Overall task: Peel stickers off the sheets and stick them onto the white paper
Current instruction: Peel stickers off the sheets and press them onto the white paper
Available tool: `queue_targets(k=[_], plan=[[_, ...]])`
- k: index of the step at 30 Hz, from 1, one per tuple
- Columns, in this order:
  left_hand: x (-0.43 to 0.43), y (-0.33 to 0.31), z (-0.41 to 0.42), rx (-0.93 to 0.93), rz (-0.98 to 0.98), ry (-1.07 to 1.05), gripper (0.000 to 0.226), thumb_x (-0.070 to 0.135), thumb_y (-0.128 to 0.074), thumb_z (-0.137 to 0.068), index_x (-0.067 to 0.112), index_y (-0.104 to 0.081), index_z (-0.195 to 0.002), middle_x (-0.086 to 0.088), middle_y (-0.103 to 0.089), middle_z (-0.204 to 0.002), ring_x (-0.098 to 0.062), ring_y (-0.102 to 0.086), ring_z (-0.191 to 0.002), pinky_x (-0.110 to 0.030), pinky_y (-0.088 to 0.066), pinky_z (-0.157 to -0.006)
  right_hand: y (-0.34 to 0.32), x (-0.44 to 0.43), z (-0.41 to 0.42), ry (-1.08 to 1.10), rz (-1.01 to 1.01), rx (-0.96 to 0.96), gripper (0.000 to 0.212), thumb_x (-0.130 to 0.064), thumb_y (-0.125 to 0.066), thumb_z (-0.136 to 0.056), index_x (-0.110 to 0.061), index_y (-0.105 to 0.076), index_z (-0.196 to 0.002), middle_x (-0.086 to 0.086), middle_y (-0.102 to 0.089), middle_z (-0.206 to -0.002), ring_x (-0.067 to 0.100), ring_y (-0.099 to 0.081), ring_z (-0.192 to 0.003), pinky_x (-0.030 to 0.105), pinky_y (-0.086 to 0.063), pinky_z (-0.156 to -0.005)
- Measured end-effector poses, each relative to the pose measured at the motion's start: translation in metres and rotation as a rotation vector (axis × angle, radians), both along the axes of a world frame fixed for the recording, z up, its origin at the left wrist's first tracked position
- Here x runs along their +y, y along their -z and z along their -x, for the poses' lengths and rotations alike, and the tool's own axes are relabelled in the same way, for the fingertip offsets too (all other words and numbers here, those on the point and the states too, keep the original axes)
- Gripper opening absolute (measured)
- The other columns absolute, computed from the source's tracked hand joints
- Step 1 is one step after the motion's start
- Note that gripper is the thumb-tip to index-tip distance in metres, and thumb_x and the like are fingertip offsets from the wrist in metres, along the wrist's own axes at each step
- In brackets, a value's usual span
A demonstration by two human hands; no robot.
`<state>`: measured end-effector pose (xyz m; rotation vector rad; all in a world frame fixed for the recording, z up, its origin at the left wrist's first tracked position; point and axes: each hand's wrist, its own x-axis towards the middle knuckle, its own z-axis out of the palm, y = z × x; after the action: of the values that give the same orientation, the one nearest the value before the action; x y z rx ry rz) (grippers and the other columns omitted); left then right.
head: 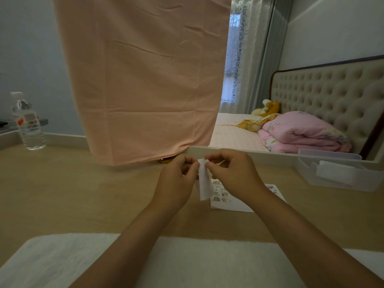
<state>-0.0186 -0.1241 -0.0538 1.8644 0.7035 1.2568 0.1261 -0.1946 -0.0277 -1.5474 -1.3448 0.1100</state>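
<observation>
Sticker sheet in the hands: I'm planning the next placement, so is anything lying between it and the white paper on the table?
Nothing visible does. The left hand and right hand pinch the sticker sheet above the white paper; only the right wrist overlaps the paper in this view.

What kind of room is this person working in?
Most likely a bedroom. A tufted headboard, a folded pink quilt lying in front of it, and curtains at a window all show beyond the wooden desk.
</observation>
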Motion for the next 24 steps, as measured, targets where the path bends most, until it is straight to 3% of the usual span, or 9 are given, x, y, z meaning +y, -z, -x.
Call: queue_targets(k=[3, 7, 11, 14, 19, 24], plan=[[0.001, 0.002, 0.001, 0.076, -0.123, -0.066, 0.008, 0.023, -0.062, -0.097, 0.028, -0.064, -0.091, 0.011, -0.070, -0.078, -0.004, -0.066, -0.073, -0.031, -0.055, -0.067, 0.001, 0.002, -0.001, 0.014, -0.004, -0.003, 0.024, -0.020, -0.076, -0.086, -0.038, -0.072, -0.101, -0.018, -0.071, -0.079, 0.012, -0.069, -0.071, 0.040, -0.060, -0.074], [0.005, 0.001, 0.007, 0.222, -0.336, -0.135, 0.008, 0.029, -0.056, -0.099, 0.032, -0.063, -0.100, 0.014, -0.066, -0.080, -0.004, -0.060, -0.074, -0.032, -0.052, -0.064, -0.003, 0.000, 0.000, -0.060, 0.116, 0.104, 0.023, -0.014, -0.072, -0.090, -0.026, -0.071, -0.110, -0.008, -0.074, -0.081, 0.012, -0.070, -0.064, 0.029, -0.053, -0.060], [0.010, -0.001, 0.011, 0.310, -0.493, -0.168, 0.015, 0.027, -0.053, -0.099, 0.033, -0.067, -0.101, 0.019, -0.062, -0.082, -0.004, -0.053, -0.076, -0.032, -0.047, -0.064, -0.006, -0.004, 0.001, -0.159, 0.251, 0.237, 0.023, -0.010, -0.069, -0.092, -0.018, -0.066, -0.112, 0.001, -0.076, -0.082, 0.015, -0.070, -0.064, 0.036, -0.054, -0.061], [0.017, -0.001, 0.013, 0.362, -0.575, -0.164, 0.023, 0.035, -0.044, -0.096, 0.034, -0.067, -0.101, 0.020, -0.061, -0.086, 0.000, -0.043, -0.080, -0.027, -0.037, -0.063, -0.007, -0.005, 0.001, -0.168, 0.284, 0.242, 0.020, -0.010, -0.071, -0.091, -0.017, -0.065, -0.109, -0.001, -0.076, -0.080, 0.017, -0.072, -0.066, 0.037, -0.056, -0.063], [0.024, -0.004, 0.017, 0.439, -0.682, -0.168, 0.039, 0.041, -0.033, -0.093, 0.027, -0.068, -0.102, 0.012, -0.065, -0.090, -0.001, -0.035, -0.081, -0.028, -0.033, -0.063, -0.010, -0.007, -0.001, -0.214, 0.300, 0.238, 0.013, -0.009, -0.074, -0.088, -0.013, -0.066, -0.098, -0.001, -0.074, -0.077, 0.020, -0.072, -0.067, 0.037, -0.056, -0.062], [0.024, -0.010, 0.021, 0.552, -0.738, -0.143, 0.043, 0.040, -0.027, -0.091, 0.027, -0.066, -0.103, 0.009, -0.061, -0.091, -0.006, -0.038, -0.080, -0.030, -0.030, -0.061, -0.013, -0.011, -0.005, -0.305, 0.361, 0.192, 0.008, -0.010, -0.072, -0.091, -0.014, -0.073, -0.097, 0.002, -0.076, -0.086, 0.019, -0.071, -0.069, 0.034, -0.056, -0.062]])
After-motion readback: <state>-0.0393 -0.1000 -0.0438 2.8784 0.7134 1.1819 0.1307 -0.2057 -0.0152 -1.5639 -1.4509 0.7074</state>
